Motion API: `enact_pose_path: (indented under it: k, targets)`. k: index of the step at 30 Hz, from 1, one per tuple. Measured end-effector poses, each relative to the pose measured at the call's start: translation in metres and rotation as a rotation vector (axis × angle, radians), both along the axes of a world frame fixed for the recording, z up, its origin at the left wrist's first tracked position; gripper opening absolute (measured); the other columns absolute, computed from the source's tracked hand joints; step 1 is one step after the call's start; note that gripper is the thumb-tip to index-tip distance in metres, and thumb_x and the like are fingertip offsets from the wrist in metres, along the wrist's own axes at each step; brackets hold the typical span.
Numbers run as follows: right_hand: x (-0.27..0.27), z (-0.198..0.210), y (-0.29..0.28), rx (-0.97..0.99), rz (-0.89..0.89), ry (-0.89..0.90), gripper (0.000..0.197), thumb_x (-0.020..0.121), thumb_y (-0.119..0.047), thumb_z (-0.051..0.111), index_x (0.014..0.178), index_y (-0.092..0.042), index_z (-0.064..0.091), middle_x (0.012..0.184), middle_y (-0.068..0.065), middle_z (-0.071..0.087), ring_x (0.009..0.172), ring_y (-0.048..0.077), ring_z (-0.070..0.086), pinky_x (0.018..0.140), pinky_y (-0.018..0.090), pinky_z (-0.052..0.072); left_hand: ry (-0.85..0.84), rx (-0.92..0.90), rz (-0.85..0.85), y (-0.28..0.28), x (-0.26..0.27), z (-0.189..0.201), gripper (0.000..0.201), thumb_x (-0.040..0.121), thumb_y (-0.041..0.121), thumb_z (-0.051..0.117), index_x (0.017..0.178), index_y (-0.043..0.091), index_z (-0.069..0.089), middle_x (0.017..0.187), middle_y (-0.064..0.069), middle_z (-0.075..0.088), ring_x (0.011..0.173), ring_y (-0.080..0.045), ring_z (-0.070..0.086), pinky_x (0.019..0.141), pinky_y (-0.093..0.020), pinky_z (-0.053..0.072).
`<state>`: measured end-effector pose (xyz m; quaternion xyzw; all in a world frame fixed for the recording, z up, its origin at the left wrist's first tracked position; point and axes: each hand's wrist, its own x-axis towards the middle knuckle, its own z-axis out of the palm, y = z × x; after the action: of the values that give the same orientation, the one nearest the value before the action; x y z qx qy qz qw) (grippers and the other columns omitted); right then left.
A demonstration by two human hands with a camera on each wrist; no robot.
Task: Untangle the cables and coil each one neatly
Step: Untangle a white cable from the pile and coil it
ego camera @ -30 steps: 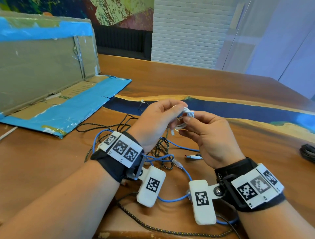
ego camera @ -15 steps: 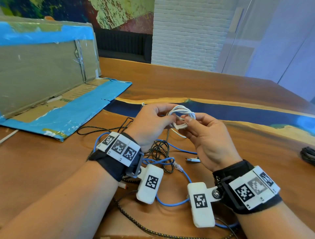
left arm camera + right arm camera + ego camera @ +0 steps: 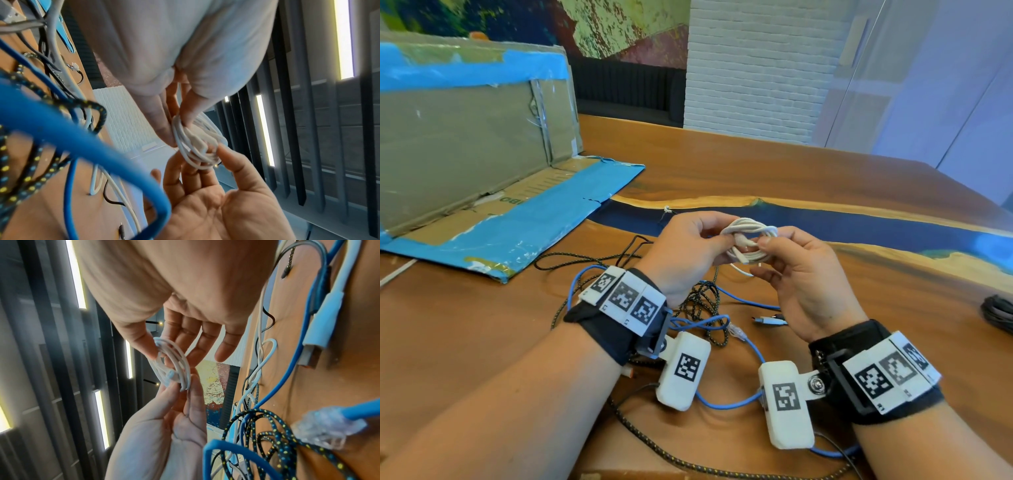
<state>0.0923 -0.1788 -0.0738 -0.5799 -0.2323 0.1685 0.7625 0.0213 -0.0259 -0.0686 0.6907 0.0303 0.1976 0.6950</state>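
Glossy wood table (image 3: 825, 178); smooth white cable (image 3: 748, 228); matt cardboard (image 3: 458, 144).

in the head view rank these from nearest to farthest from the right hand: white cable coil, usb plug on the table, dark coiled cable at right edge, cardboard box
1. white cable coil, pinched by the right hand
2. usb plug, on the table beside its wrist
3. dark coiled cable, far right edge
4. cardboard box, far left

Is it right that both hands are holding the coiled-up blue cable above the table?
Not quite: the coil held by the left hand and right hand is the white cable, as the head view shows. The blue cable lies uncoiled on the table.
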Motion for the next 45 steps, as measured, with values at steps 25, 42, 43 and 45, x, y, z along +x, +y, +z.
enact_pose_path:
  k: [25, 42, 43, 45]
  targets:
    - [-0.002, -0.001, -0.002, -0.206, -0.036, -0.245, 0.006, 0.093, -0.01, 0.07, 0.09, -0.013, 0.074, 0.095, 0.018, 0.075, 0.084, 0.022, 0.067, 0.077, 0.037, 0.052, 0.075, 0.176, 0.043, 0.001, -0.003, 0.001, 0.027, 0.1, -0.01, 0.05, 0.108, 0.003, 0.073, 0.102, -0.019, 0.075, 0.09, -0.027, 0.072, 0.081, -0.041, 0.064]
    - [-0.005, -0.004, 0.004, -0.224, 0.034, -0.201, 0.003, 0.096, -0.015, 0.069, 0.093, -0.017, 0.069, 0.097, 0.007, 0.077, 0.096, 0.025, 0.072, 0.081, 0.039, 0.053, 0.054, 0.199, 0.172, 0.003, -0.002, 0.0, 0.024, 0.096, -0.01, 0.058, 0.098, 0.005, 0.076, 0.086, -0.011, 0.077, 0.074, -0.014, 0.073, 0.068, -0.024, 0.059]
    - [-0.005, -0.004, 0.005, -0.228, 0.045, -0.195, 0.004, 0.095, -0.017, 0.07, 0.092, -0.019, 0.069, 0.098, 0.008, 0.077, 0.098, 0.027, 0.071, 0.082, 0.039, 0.053, 0.054, 0.199, 0.17, 0.003, -0.002, 0.0, 0.024, 0.095, -0.01, 0.058, 0.097, 0.006, 0.076, 0.085, -0.01, 0.077, 0.074, -0.014, 0.073, 0.068, -0.025, 0.059]
    - [-0.005, -0.004, 0.004, -0.225, 0.063, -0.176, 0.004, 0.092, -0.023, 0.072, 0.089, -0.022, 0.07, 0.099, 0.009, 0.077, 0.097, 0.026, 0.07, 0.083, 0.04, 0.053, 0.059, 0.203, 0.163, 0.004, -0.002, -0.001, 0.024, 0.096, -0.009, 0.059, 0.098, 0.007, 0.076, 0.086, -0.008, 0.077, 0.076, -0.016, 0.074, 0.07, -0.028, 0.061]
